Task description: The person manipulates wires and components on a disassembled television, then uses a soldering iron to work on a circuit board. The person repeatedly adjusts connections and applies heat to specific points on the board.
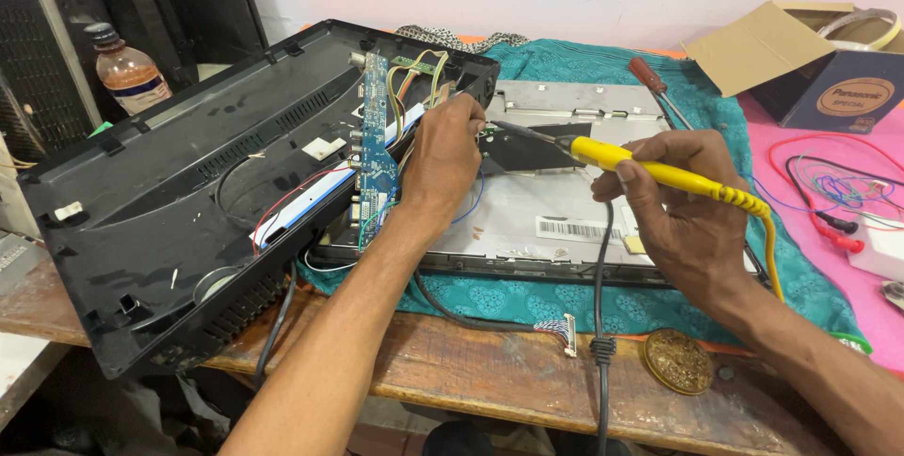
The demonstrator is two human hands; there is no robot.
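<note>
Nearest us, our right hand grips a yellow soldering iron; left-hand fingers pinch wires beside the blue circuit board.

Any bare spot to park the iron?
Free: wooden bench edge between the black cable and the black back cover. Crowded: pink mat under loose wires; metal panel under both hands.

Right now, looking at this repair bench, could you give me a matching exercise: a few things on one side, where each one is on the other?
Things:
1. yellow-handled soldering iron
2. red-handled screwdriver
3. round brass tin
4. plastic bottle of brown liquid

Places:
A. on the wooden bench edge
B. held in the right hand
C. far left, behind the black back cover
D. lying on the teal cloth

Pairs: 1-B, 2-D, 3-A, 4-C
</note>
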